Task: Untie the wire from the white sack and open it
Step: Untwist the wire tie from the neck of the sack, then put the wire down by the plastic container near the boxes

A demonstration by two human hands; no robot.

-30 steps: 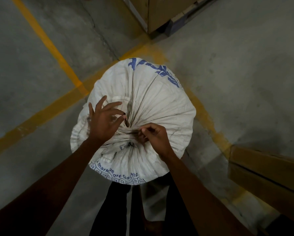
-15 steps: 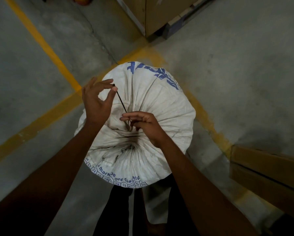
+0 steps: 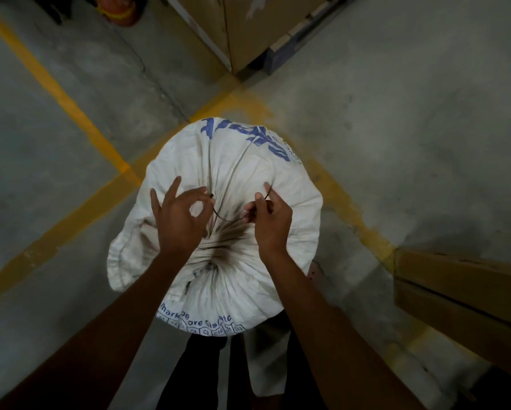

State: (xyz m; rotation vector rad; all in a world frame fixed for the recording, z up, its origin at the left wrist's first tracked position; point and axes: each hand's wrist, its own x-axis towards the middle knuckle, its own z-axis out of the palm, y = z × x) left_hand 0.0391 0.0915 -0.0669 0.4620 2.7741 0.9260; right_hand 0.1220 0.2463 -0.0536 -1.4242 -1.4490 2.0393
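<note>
Holding a dark wire (image 3: 228, 218) stretched between both hands above the gathered top of the white sack (image 3: 236, 173).

Left hand (image 3: 181, 220): thumb and forefinger closed in a ring, pinching one wire end at the fingertips; remaining fingers spread and lifted. From that pinch the wire sags in a shallow curve rightward over the dark-stained pleats, to the right hand (image 3: 270, 221), which pinches its other part between thumb and forefinger, a short tip sticking up past the fingers; other fingers curled. Sack stands upright on the concrete floor (image 3: 396, 128) directly under both hands, its mouth puckered below the wrists, blue print on far and near edges. Yellow floor lines (image 3: 70, 108) run left of the left hand; cardboard boxes (image 3: 455, 285) lie right of the right hand.
</note>
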